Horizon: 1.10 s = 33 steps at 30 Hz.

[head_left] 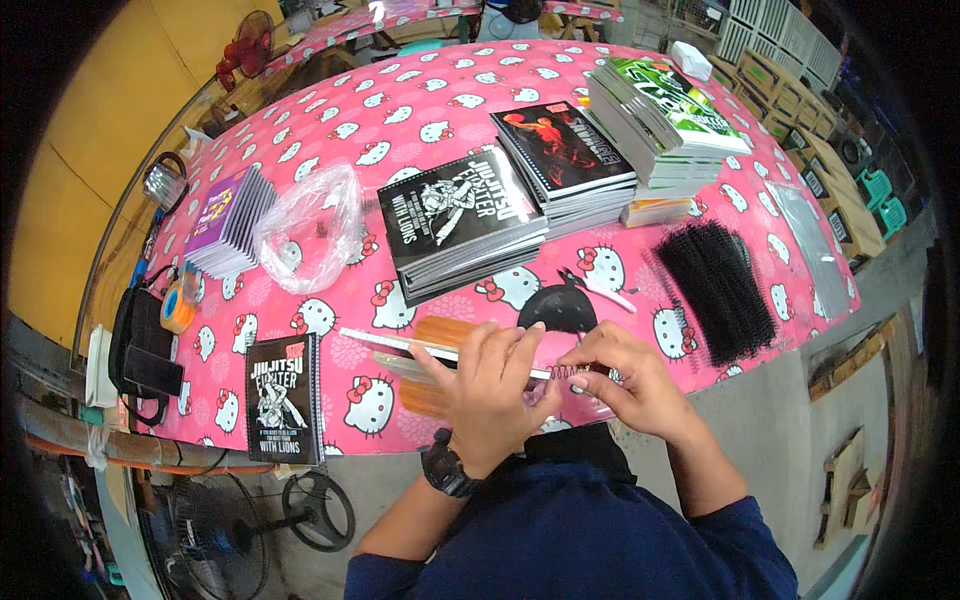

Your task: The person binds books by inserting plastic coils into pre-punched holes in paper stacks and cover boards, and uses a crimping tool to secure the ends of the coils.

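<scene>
My left hand (492,400) is wrapped around a thin notebook (375,338), seen nearly edge-on, with its spine end toward my right. My right hand (622,372) pinches a dark spiral binding coil (566,372) at that end of the notebook. How far the coil runs through the holes is hidden by my fingers. Under and beside the notebook lies a brown wooden block (445,330), partly covered by my left hand. Just beyond my hands are a flat black round piece (556,309) and cutting pliers (608,293) with pale handles.
A heap of black coils (715,290) lies at the right. Stacks of black notebooks (455,215), basketball-cover notebooks (565,150) and green-cover notebooks (670,105) stand beyond. Leftward are a plastic bag (312,228), purple notebooks (228,222), orange tape (178,309) and one bound notebook (283,398).
</scene>
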{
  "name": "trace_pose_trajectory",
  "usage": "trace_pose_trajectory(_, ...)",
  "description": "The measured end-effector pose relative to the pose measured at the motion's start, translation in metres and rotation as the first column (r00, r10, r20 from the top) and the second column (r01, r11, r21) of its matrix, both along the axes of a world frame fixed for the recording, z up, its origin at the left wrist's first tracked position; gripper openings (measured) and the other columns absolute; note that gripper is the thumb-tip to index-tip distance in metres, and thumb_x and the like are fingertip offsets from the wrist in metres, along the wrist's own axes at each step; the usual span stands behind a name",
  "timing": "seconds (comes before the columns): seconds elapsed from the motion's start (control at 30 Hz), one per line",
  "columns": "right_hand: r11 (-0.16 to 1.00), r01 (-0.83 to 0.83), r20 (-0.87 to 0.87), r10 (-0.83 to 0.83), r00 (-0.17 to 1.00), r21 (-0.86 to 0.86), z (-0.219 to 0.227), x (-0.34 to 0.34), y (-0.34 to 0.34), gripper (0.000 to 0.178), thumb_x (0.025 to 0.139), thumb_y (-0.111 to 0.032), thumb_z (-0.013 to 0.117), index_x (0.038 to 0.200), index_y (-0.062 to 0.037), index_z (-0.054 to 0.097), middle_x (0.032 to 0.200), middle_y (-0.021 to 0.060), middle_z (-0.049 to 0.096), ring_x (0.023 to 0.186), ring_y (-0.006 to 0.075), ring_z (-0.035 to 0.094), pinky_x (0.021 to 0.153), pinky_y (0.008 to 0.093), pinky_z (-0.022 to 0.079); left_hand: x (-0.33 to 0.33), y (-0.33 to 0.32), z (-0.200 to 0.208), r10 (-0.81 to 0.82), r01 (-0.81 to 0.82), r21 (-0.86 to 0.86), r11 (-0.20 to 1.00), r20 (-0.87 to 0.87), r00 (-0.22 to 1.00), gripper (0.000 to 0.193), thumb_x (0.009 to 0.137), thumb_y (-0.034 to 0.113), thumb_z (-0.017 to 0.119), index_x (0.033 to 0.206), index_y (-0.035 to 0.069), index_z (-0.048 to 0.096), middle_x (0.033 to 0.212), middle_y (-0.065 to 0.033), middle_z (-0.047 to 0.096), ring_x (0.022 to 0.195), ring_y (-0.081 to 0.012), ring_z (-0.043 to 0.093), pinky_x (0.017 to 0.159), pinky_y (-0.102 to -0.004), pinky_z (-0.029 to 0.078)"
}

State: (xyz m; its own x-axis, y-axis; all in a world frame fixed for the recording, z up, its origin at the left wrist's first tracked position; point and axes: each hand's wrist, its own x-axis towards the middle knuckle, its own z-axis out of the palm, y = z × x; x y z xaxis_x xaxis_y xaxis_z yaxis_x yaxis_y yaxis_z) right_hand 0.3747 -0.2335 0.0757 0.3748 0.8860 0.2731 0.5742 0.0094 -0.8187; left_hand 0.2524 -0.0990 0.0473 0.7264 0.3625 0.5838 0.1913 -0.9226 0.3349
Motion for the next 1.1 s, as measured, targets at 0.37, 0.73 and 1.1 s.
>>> trace_pose_trajectory(0.37,0.991,-0.059,0.162,0.078,0.984,-0.120,0.001,-0.003,0.007,0.027,0.082,-0.007,0.059,0.109,-0.0037,0.057,0.091,0.0156,0.058,0.077,0.0331,0.058,0.068,0.0356,0.048,-0.007,-0.003,-0.004,0.029,-0.023,0.037,0.999,-0.162,0.986,0.055,0.072,0.029,0.067,0.121,0.010,0.054,0.108,-0.0040,0.057,0.110,-0.0226,0.051,0.102,-0.0706,0.004)
trace_pose_trajectory(0.73,0.987,-0.011,-0.372,-0.050,0.927,-0.159,-0.029,0.025,0.022,0.032,0.084,-0.010,0.059,0.114,0.0006,0.055,0.089,0.0103,0.060,0.072,0.0190,0.057,0.063,0.0285,0.047,-0.020,0.020,-0.010,-0.318,0.319,-0.064,0.946,0.023,0.948,0.016,0.086,0.029,0.057,0.096,0.017,0.060,0.087,-0.0002,0.051,0.096,-0.0166,0.052,0.102,-0.0552,0.019)
trace_pose_trajectory(1.1,0.940,0.294,0.380,-0.212,0.901,-0.173,-0.085,0.065,0.034,0.049,0.060,-0.012,0.075,0.104,-0.0029,0.054,0.102,0.0171,0.055,0.093,0.0352,0.054,0.078,0.0415,0.046,-0.014,0.024,-0.005,-0.353,0.344,-0.135,0.929,-0.049,0.934,0.021,0.087,0.029,0.058,0.103,0.015,0.058,0.098,0.0000,0.054,0.099,-0.0162,0.051,0.094,-0.0465,0.026)
